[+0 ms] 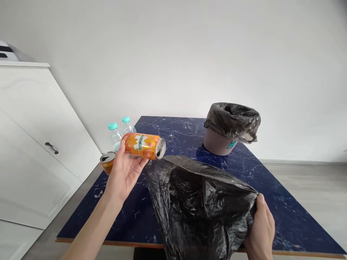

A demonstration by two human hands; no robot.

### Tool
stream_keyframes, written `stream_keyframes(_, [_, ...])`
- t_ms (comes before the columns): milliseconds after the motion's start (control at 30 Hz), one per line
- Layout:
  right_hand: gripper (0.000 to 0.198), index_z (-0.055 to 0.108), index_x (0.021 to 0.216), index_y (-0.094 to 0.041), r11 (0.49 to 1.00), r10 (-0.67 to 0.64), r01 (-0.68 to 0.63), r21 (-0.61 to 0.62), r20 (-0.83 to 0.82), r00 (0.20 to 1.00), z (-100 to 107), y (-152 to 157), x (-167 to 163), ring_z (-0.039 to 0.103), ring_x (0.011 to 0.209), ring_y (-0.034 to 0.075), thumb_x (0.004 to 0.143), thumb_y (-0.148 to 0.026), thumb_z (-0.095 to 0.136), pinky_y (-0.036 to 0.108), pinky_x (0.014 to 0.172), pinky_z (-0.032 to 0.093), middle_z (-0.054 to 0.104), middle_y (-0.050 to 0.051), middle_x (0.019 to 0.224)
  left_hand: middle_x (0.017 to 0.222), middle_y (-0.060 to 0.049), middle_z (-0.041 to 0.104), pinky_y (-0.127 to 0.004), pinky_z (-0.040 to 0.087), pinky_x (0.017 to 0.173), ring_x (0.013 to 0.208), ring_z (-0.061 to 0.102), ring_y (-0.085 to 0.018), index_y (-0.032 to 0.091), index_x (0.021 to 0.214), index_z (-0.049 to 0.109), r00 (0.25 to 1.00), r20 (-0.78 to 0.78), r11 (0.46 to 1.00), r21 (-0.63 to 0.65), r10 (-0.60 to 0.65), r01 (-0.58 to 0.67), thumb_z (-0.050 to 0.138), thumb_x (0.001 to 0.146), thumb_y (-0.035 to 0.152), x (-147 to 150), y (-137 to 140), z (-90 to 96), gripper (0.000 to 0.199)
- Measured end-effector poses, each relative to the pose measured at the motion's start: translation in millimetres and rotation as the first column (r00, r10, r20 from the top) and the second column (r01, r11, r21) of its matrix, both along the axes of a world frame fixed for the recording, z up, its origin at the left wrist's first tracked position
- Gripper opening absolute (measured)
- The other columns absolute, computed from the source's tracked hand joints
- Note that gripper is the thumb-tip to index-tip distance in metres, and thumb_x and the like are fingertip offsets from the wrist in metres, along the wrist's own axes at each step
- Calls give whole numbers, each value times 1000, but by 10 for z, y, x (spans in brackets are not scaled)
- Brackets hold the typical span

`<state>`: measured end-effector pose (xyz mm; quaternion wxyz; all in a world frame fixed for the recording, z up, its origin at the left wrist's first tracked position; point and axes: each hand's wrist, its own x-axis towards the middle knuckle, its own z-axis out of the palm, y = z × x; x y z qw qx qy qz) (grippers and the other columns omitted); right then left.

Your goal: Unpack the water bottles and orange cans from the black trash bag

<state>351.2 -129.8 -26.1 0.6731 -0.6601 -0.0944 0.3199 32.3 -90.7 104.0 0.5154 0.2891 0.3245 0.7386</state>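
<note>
Left hand (125, 172) clamps an orange can (143, 146) sideways above the worktop (282, 202); right hand (261, 228) pinches the black bag (200, 202) edge.

1. The person's left hand (125, 172) is bare, with no glove, ring or bracelet showing.
2. The left forearm (92, 227) enters from the near left, uncovered along all of its visible length; no sleeve, cuff or watch appears on it.
3. The left fingers (137, 164) are slender, with short, plain nails where these can be made out.
4. The right hand (260, 233), at the near right edge, is likewise bare, with no ring in sight.
5. Only the back of the right hand and its knuckles show; the wrist is cut off by the lower edge, so any sleeve there cannot be told.
</note>
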Motion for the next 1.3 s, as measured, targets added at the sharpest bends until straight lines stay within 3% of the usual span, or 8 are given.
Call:
stream_keyframes(133, [72, 73, 135, -15, 1000, 12, -12, -1, -3, 1000, 7, 13, -6, 58, 139, 36, 84, -66, 72, 44, 114, 50, 69, 9, 147, 137, -15, 69, -42, 68, 97, 120, 75, -27, 23, 146, 58, 968, 249, 988, -148, -9, 47, 53, 111, 43, -68, 83, -113, 42])
stream_keyframes(300, [72, 74, 135, -15, 1000, 9, -8, -17, 15, 1000, 42, 7, -15, 58, 139, 37, 84, -65, 72, 43, 112, 52, 69, 10, 146, 104, -13, 72, -29, 70, 70, 81, 76, -18, 11, 141, 57, 902, 431, 938, -326, 35, 119, 55, 110, 45, -131, 195, -337, 46])
stream_keyframes(467, [76, 70, 141, -14, 998, 33, -33, -45, 1, 999, 13, 13, -4, 59, 137, 34, 85, -65, 72, 42, 117, 46, 67, 9, 148, 115, -18, 74, -31, 71, 85, 99, 80, -23, 9, 149, 53, 884, 463, 951, -243, -57, 189, 53, 111, 30, -134, 277, -467, 43])
stream_keyframes(667, [77, 72, 132, -13, 994, 106, -106, 2, 60, 993, -126, 30, 46, 66, 115, 30, 84, -72, 70, 38, 98, 55, 74, 8, 128, 129, -18, 74, -49, 65, 105, 124, 74, -32, 12, 147, 57, 938, 266, 936, -212, -222, 282, 58, 109, 31, -130, 377, -605, 43])
stream_keyframes(800, [70, 75, 124, -15, 990, 138, -139, 3, 65, 988, -116, 18, 39, 65, 109, 27, 84, -72, 70, 34, 92, 53, 75, 5, 120, 124, -14, 77, -34, 66, 86, 99, 76, -22, 15, 123, 72, 956, 89, 934, -204, -280, 293, 70, 103, 39, -147, 482, -732, 32])
stream_keyframes(900, [67, 76, 120, -15, 989, 149, -150, 3, 53, 987, -87, 7, 22, 64, 110, 27, 84, -71, 72, 31, 88, 52, 75, 5, 122, 119, -13, 79, -27, 61, 76, 89, 73, -18, 14, 115, 76, 959, 54, 941, -186, -279, 284, 78, 97, 38, -161, 530, -815, 30])
stream_keyframes(1167, [69, 74, 123, -16, 983, 183, -183, 2, 19, 983, -74, -2, 7, 64, 114, 28, 83, -73, 72, 30, 81, 54, 76, 6, 125, 133, -15, 76, -37, 56, 96, 117, 73, -29, 16, 128, 74, 907, -293, 952, -129, -303, 276, 85, 86, 53, -193, 549, -911, 57])
stream_keyframes(1300, [68, 75, 122, -17, 985, 168, -167, -30, 24, 985, -76, 8, 6, 65, 115, 29, 82, -71, 73, 33, 89, 54, 75, 6, 124, 137, -18, 75, -48, 54, 111, 124, 73, -34, 14, 131, 67, 840, -473, 964, -148, -264, 220, 88, 79, 51, -193, 625, -979, 68])
